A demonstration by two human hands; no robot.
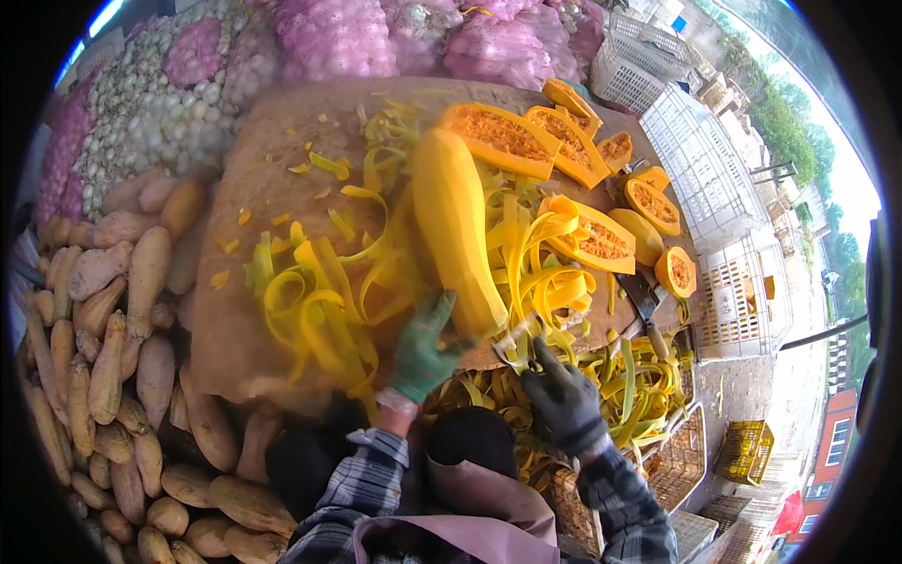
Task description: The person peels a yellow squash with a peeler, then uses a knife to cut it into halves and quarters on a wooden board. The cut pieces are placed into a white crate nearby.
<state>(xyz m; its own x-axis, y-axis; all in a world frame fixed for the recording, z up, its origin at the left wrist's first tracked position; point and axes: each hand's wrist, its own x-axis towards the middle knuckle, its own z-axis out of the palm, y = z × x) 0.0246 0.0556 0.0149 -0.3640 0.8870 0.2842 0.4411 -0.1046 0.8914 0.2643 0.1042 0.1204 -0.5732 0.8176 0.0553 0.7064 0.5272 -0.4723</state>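
A long peeled squash lies on a wooden board, its lower end towards me. My left hand, in a green glove, is at the squash's lower left side with the fingers spread; whether it bears on the squash is unclear. In my dark-gloved right hand is a peeler, just right of the squash's near end, among peel ribbons. Curled yellow peel heaps on both sides of the squash. Halved orange squashes with seeds showing lie at the board's right, near a knife.
Unpeeled squashes are piled at the left. Net bags of onions or garlic stand beyond the board. White plastic crates line the right side. A crate of peelings sits below the board's near right edge.
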